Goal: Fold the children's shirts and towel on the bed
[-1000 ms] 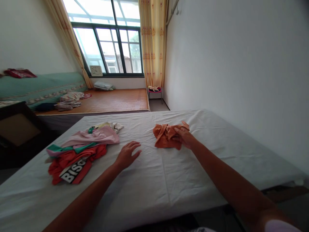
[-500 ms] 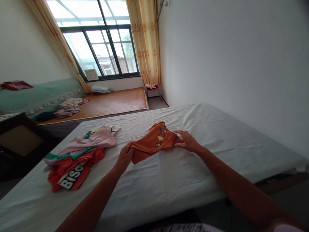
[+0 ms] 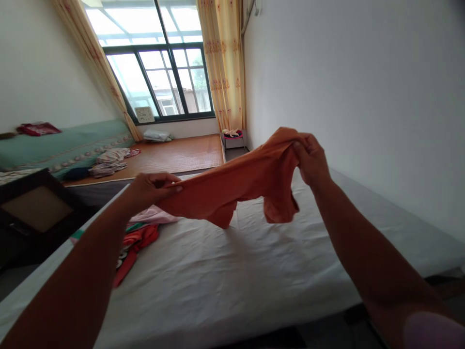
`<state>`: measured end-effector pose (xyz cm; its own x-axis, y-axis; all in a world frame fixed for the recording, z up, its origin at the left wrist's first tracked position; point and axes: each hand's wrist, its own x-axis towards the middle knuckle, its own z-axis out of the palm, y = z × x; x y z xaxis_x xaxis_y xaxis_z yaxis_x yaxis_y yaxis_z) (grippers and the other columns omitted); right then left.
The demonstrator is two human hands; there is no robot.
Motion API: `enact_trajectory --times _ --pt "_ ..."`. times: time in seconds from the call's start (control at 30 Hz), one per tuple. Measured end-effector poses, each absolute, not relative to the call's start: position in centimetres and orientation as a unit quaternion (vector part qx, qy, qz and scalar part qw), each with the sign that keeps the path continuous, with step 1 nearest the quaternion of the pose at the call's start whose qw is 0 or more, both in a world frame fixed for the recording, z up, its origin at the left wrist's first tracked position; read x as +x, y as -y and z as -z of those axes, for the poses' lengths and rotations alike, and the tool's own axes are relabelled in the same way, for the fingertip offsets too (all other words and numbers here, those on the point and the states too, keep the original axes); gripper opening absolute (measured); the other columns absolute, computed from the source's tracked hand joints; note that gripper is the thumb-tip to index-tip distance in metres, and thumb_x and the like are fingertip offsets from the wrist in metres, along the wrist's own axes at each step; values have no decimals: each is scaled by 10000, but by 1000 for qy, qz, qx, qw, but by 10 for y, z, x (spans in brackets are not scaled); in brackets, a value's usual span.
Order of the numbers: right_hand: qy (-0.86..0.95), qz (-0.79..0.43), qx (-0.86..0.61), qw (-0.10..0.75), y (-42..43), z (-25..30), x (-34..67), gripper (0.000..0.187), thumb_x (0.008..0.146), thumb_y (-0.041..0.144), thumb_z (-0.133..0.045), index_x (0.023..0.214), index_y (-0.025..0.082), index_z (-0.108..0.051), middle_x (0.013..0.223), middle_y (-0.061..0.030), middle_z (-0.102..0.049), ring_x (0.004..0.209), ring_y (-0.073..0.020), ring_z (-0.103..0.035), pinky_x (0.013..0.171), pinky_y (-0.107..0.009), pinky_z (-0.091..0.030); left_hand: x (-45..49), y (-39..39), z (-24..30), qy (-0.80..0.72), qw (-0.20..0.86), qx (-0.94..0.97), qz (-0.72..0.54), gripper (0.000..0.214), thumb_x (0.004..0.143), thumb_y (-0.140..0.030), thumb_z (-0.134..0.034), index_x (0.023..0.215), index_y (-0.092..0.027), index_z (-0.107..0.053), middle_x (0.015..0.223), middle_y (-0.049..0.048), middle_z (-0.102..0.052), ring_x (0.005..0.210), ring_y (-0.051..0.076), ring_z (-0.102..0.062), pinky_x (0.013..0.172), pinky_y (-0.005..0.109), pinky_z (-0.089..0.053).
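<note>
Stretched in the air above the white-sheeted bed (image 3: 203, 271) is an orange shirt (image 3: 225, 184), its plain side facing me and a sleeve-like part dangling at the right. My left hand (image 3: 154, 186) pinches one end between thumb and fingers. The other end, bunched at the top, is gripped by my right hand (image 3: 310, 157). Below and behind my left forearm lies a clothes pile (image 3: 140, 240) with pink, green and red pieces, partly hidden by the arm.
Beyond the bed is a lower bed with a brown mat (image 3: 181, 152) and several crumpled clothes (image 3: 111, 160). A dark cabinet (image 3: 34, 213) stands at the left. A small pink-rimmed stool (image 3: 233, 134) sits near the curtain, and a white wall (image 3: 356, 97) runs along the right.
Both hands have lifted the orange shirt off the sheet and pulled it out wide. The right hand, loosely open at its edge before, now grips it. Its cartoon print no longer shows.
</note>
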<state>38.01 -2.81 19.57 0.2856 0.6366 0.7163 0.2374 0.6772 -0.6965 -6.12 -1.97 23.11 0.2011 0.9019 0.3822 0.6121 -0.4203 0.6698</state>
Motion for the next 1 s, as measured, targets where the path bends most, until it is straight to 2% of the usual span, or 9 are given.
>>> enact_trajectory --times 0.1,0.2,0.27,0.43,0.53,0.67,0.83,0.9,1.0 --pt "604 -140 -385 684 13 -201 382 352 795 474 -626 1052 237 -581 878 3 -645 765 -151 -605 632 -251 -497 -60 -3 -238 -481 179 773 -374 413 629 -511 -717 877 -181 -729 739 14 -699 668 174 -622 589 240 -488" --pt "633 -235 -453 582 -20 -178 383 317 691 418 -701 889 182 -627 710 -1 -644 619 -147 -572 564 -268 -473 -53 -42 -213 -504 127 786 -334 301 670 -451 -637 761 -175 -716 650 5 -678 623 166 -600 586 242 -468" --pt "621 -257 -489 556 -45 -170 384 284 655 376 -706 832 168 -630 662 3 -636 587 -145 -559 559 -273 -463 -48 -70 -202 -527 88 781 -323 251 669 -398 -614 732 -178 -716 628 9 -672 625 173 -599 598 250 -466" --pt "611 -114 -416 664 -67 -211 394 242 727 320 -635 933 193 -622 815 12 -656 747 -144 -589 696 -272 -483 -41 -103 -238 -438 44 709 -551 328 734 -352 -586 950 -137 -708 848 41 -711 771 169 -622 719 263 -491" --pt "626 -91 -389 670 -51 -223 401 267 742 326 -648 976 203 -615 824 19 -646 752 -137 -586 711 -270 -485 -47 -91 -256 -378 78 708 -591 346 739 -360 -640 989 -129 -700 890 46 -712 796 158 -618 772 286 -496" --pt "669 -158 -442 576 -15 -178 409 296 742 410 -683 932 188 -638 805 -1 -656 751 -154 -598 737 -314 -501 -66 -59 -214 -405 128 777 -465 316 706 -427 -688 875 -164 -731 879 61 -720 831 195 -639 802 310 -503" --pt "703 -236 -509 438 50 -100 415 367 731 510 -692 933 203 -675 1006 -51 -687 990 -239 -616 922 -434 -464 -90 -13 -107 -410 205 848 -268 359 790 -522 -569 855 -219 -750 916 74 -721 881 216 -654 826 312 -501" --pt "727 -307 -500 358 81 -81 417 370 736 514 -690 948 210 -691 1020 -57 -694 1008 -250 -619 935 -438 -462 -97 7 -75 -400 237 861 -206 347 834 -498 -525 859 -238 -753 912 71 -718 866 209 -659 821 307 -504" --pt "752 -393 -475 233 118 -71 421 323 756 490 -673 914 212 -721 981 -61 -709 973 -245 -633 895 -405 -483 -107 30 -58 -377 285 872 -129 293 821 -479 -564 894 -270 -755 981 61 -709 905 207 -653 849 294 -494"
